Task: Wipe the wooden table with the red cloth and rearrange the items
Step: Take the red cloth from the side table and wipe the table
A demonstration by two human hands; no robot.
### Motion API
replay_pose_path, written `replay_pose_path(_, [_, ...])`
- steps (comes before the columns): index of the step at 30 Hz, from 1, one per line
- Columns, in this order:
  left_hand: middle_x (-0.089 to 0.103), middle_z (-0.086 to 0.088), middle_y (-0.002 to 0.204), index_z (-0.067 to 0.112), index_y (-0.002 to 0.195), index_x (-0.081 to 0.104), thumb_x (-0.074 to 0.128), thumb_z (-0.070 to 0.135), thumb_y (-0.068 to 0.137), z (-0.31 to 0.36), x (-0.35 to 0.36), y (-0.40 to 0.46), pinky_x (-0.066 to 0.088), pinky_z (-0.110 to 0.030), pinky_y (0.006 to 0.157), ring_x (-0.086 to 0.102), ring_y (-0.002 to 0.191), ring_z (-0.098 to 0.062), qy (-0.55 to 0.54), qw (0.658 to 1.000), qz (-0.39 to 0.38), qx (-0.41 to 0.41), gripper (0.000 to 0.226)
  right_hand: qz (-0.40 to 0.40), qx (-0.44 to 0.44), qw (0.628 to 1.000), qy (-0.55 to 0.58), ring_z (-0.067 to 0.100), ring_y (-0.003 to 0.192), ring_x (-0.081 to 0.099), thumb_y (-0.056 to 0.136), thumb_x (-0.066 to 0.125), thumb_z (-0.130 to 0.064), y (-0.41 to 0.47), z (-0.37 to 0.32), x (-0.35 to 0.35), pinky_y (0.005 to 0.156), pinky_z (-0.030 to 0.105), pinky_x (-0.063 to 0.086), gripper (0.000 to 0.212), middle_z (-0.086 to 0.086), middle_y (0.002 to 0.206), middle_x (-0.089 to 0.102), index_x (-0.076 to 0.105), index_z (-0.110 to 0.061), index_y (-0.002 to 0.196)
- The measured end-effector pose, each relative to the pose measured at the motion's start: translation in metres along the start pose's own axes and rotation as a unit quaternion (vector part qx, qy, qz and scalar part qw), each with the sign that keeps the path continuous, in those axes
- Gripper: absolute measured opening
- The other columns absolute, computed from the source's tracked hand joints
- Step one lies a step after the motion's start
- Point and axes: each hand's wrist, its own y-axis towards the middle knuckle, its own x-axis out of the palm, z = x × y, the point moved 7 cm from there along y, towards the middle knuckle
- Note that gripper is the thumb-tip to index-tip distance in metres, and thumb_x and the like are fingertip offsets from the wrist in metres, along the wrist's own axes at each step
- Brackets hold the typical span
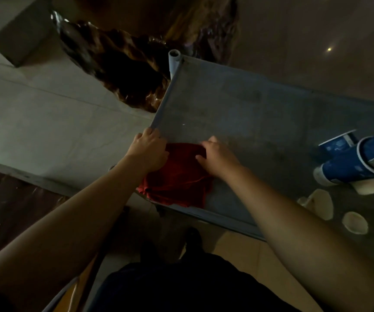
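Observation:
A folded red cloth (177,183) lies on the near left corner of a grey table top (238,104); its lower edge hangs slightly over the table's front edge. My left hand (149,149) rests on the cloth's left upper part at the table's left edge, fingers curled on the fabric. On the cloth's upper right corner lies my right hand (215,157), fingers pressing down on it. At the right stand blue paper cups (348,167), lying on their sides, and several pale flat pieces (321,203).
A metal post (174,57) rises at the table's far left corner. Left of the table runs a pale floor (46,122) and a dark glossy carved wooden piece (123,70). My dark clothing and shoes (192,239) show below the front edge.

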Motion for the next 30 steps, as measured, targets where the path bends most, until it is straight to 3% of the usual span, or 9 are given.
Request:
replay_pose_path(5, [0.059,-0.011,0.126,0.015,0.122,0.059,0.057,0.034,0.093,0.000,-0.008,0.002,0.042,-0.046,0.099,0.052,0.117,-0.031,-0.042,0.999,0.022,0.019,0.034,0.028,-0.024,0.999,-0.008,0.038,0.109,0.057,0.086,0.073,-0.026,0.006,-0.002,-0.009,0.096,0.040,0.045,0.032,0.018,0.116,0.058,0.069,-0.006,0.111])
replay_pose_path(7, [0.064,-0.011,0.116,0.016,0.117,0.056,0.056,0.031,0.093,-0.003,-0.010,-0.003,0.046,-0.044,0.089,0.059,0.105,-0.030,-0.098,0.995,0.026,0.007,0.027,0.046,-0.041,0.998,-0.009,0.037,0.104,0.056,0.079,0.074,-0.037,0.004,-0.004,-0.012,0.092,0.040,0.043,0.030,0.013,0.104,0.064,0.070,-0.014,0.099])
replay_pose_path(9, [0.065,-0.009,0.113,0.018,0.117,0.053,0.057,0.032,0.095,-0.006,-0.013,-0.010,0.050,-0.041,0.081,0.061,0.098,-0.027,-0.149,0.989,0.026,0.000,0.026,0.056,-0.044,0.997,0.022,0.029,0.089,0.057,0.069,0.062,-0.056,-0.001,-0.006,-0.018,0.079,0.039,0.048,0.032,0.001,0.085,0.062,0.066,-0.029,0.086])
replay_pose_path(12, [0.063,0.001,0.110,0.025,0.119,0.053,0.060,0.037,0.095,-0.012,-0.023,-0.028,0.051,-0.037,0.079,0.061,0.096,-0.020,-0.231,0.973,0.021,-0.005,0.028,0.040,-0.072,0.990,0.110,0.020,0.065,0.057,0.063,0.055,-0.057,-0.005,-0.014,-0.022,0.063,0.044,0.053,0.021,-0.006,0.066,0.055,0.053,-0.040,0.074])
replay_pose_path(14, [0.062,0.007,0.103,0.028,0.114,0.055,0.063,0.036,0.096,-0.017,-0.031,-0.044,0.051,-0.031,0.076,0.062,0.095,-0.016,-0.310,0.951,0.019,-0.011,0.021,0.046,-0.075,0.982,0.169,0.015,0.060,0.054,0.062,0.056,-0.052,-0.007,-0.020,-0.026,0.059,0.044,0.052,0.021,-0.006,0.062,0.055,0.052,-0.037,0.075])
replay_pose_path(17, [0.062,0.010,0.102,0.036,0.107,0.056,0.063,0.032,0.096,-0.027,-0.039,-0.075,0.056,-0.028,0.075,0.064,0.093,-0.008,-0.408,0.912,0.018,-0.033,0.013,0.031,-0.081,0.969,0.232,0.003,0.049,0.047,0.063,0.059,-0.049,-0.011,-0.035,-0.033,0.047,0.026,0.043,0.026,-0.011,0.055,0.054,0.053,-0.028,0.076])
replay_pose_path(19, [0.063,0.014,0.100,0.041,0.103,0.056,0.064,0.034,0.095,-0.036,-0.041,-0.098,0.056,-0.024,0.071,0.065,0.088,-0.003,-0.440,0.896,0.030,-0.054,0.012,0.003,-0.101,0.957,0.272,0.004,0.047,0.046,0.066,0.063,-0.042,-0.014,-0.050,-0.035,0.043,0.019,0.038,0.026,-0.010,0.053,0.051,0.054,-0.020,0.077])
replay_pose_path(23, [0.066,0.014,0.101,0.043,0.102,0.059,0.067,0.032,0.092,-0.063,-0.039,-0.148,0.055,-0.023,0.073,0.065,0.089,-0.002,-0.474,0.870,0.088,-0.106,0.017,-0.067,-0.169,0.940,0.290,0.002,0.051,0.045,0.078,0.066,-0.025,-0.022,-0.100,-0.036,0.045,0.016,0.039,0.017,-0.012,0.055,0.046,0.054,-0.013,0.081])
replay_pose_path(30, [0.067,0.025,0.094,0.041,0.099,0.062,0.073,0.019,0.090,-0.118,-0.011,-0.243,0.048,-0.011,0.069,0.066,0.087,0.002,-0.512,0.810,0.198,-0.206,0.026,-0.152,-0.260,0.916,0.266,0.005,0.059,0.054,0.078,0.066,-0.025,-0.038,-0.202,0.001,0.050,0.020,0.048,0.010,-0.004,0.065,0.055,0.057,-0.021,0.079])
